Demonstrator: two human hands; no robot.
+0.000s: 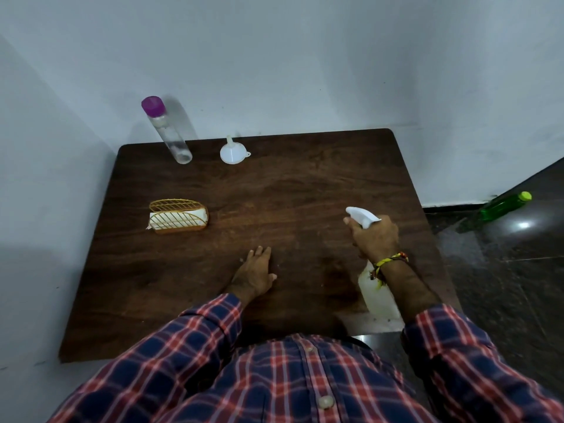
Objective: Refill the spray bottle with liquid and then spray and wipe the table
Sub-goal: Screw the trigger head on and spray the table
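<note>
Head view looked down on a dark wooden table point(274, 190); the right hand point(374, 236) gripped the white spray bottle point(378, 296) by its neck near the table's right edge, fingers curled under the trigger head, nozzle aimed across the tabletop; the left hand point(254, 274) lay flat on the table near its front middle, fingers straight and slightly spread; a clear bottle with a purple cap point(166, 132) stood at the table's far-left corner, a white funnel point(233, 151) just right of it; a yellow wire holder with white cloth point(178, 216) sat toward the table's left side.
</note>
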